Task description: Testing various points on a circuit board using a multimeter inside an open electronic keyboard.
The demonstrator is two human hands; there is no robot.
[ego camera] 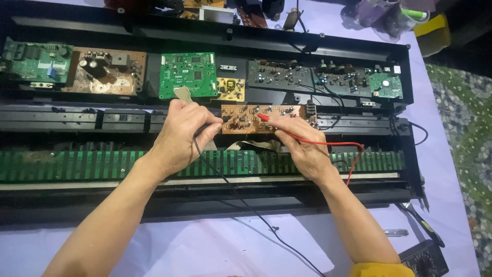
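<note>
Light is soft and even, fairly bright, with a cool violet cast on the cloth (205, 246). The black case (328, 38) reads very dark, its recesses losing detail. Below the case, the arms throw faint, diffuse shadows. No harsh glare. Focus is slightly soft throughout; items above the case blur, and its edges bow slightly.

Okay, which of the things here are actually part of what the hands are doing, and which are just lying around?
In use:
left hand with the black probe
right hand with the red probe
brown circuit board
meter

Lying about:
green circuit board
pliers
yellow cloth
patterned rug
</note>
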